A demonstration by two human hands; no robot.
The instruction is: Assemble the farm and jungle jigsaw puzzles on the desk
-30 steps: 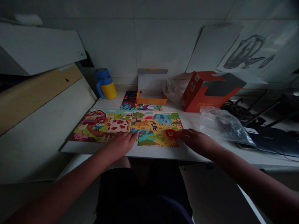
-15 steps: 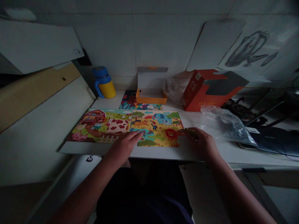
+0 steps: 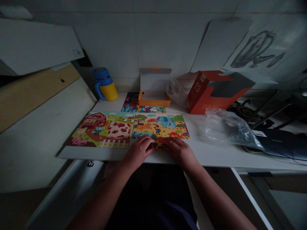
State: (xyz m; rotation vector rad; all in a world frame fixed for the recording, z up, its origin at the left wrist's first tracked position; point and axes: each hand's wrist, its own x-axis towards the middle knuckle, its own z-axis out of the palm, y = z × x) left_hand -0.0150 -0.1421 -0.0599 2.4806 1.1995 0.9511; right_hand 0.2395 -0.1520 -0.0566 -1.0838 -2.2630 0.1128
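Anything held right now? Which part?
Cannot tell: left hand and right hand meet over orange jigsaw pieces at near edge of the animal puzzle; fingers cover them.

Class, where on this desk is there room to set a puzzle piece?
Bare desk: between the right puzzle and plastic bag; between the yellow bottle and dark puzzle. Crowded: around the orange box, and at the left hand and right hand.

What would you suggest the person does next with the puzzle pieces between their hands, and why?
Probably slide the puzzle pieces up against the lower edge of the animal jigsaw. They sit just below it, between the left hand and right hand, and that edge looks incomplete there.
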